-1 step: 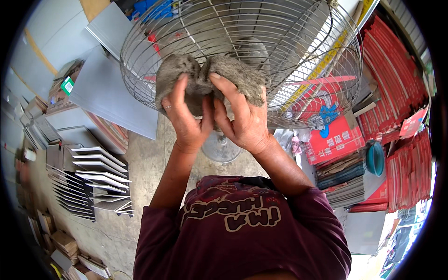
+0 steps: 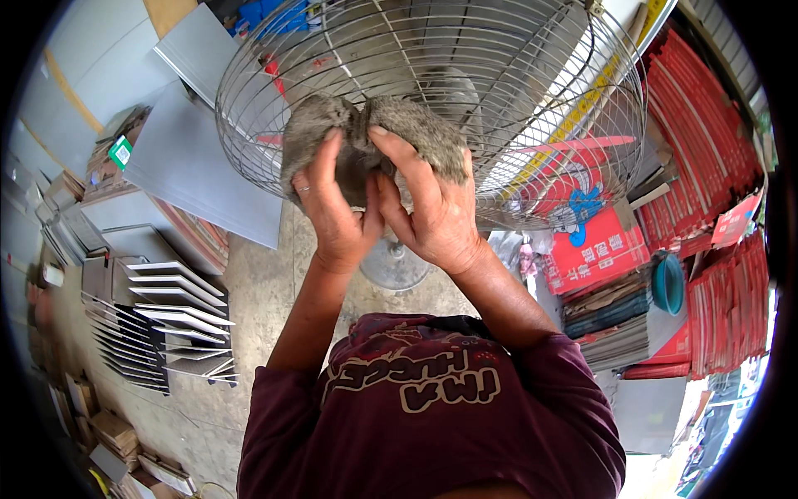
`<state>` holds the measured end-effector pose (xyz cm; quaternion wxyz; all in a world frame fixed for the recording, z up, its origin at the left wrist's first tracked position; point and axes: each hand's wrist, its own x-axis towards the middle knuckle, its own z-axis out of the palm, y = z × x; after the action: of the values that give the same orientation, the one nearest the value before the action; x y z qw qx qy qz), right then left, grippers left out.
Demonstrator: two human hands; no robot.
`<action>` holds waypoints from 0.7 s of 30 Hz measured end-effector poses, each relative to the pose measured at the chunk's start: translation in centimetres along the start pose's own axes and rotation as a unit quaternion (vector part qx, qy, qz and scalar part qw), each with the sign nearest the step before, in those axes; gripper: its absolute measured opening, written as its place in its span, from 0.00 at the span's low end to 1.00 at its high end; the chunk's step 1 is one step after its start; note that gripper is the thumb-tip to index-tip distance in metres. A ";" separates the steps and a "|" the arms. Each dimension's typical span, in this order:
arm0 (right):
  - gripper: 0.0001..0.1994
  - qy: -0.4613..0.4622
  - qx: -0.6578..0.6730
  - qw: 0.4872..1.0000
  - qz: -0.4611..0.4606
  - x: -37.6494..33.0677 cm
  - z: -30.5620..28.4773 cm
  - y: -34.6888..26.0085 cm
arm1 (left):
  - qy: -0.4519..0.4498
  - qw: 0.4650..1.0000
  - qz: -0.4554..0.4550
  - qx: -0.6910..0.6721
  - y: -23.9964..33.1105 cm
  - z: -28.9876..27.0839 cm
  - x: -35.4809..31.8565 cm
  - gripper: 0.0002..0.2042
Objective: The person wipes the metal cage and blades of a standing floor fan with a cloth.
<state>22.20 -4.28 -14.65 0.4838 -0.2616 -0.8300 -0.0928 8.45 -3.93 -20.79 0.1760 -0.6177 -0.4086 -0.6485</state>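
Observation:
A dirty grey, fuzzy cloth (image 2: 420, 129) is bunched in two lumps against the near side of a large round wire fan guard (image 2: 557, 108). My left hand (image 2: 337, 208) grips its left lump, thumb and fingers closed on the material. On the right lump, my right hand (image 2: 432, 204) is closed too, its thumb pressed near the fold in the middle. Both hands are close together, and the cloth hides some fingertips and the wires behind it. Below my wrists shows the fan's round base (image 2: 396, 266).
Large grey tiles (image 2: 208, 166) lean at the left, near a rack of tile samples (image 2: 179, 312). Stacked red cartons (image 2: 706, 125) stand at the right, with a teal bowl (image 2: 667, 284) by them. Concrete floor (image 2: 258, 291) lies beneath.
The cloth's left lump and my left hand have shifted slightly to the right. My right hand has barely moved, and both hands keep their grip.

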 end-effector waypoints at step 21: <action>0.29 0.094 0.024 0.994 0.051 0.2 1.6 -0.2 | -0.016 0.999 -0.039 0.001 -2.9 -2.2 0.1 0.34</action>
<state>20.81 -3.73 -15.24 0.5702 -0.2822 -0.7682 -0.0721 4.86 -3.83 -21.41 0.1450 -0.6113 -0.4355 -0.6446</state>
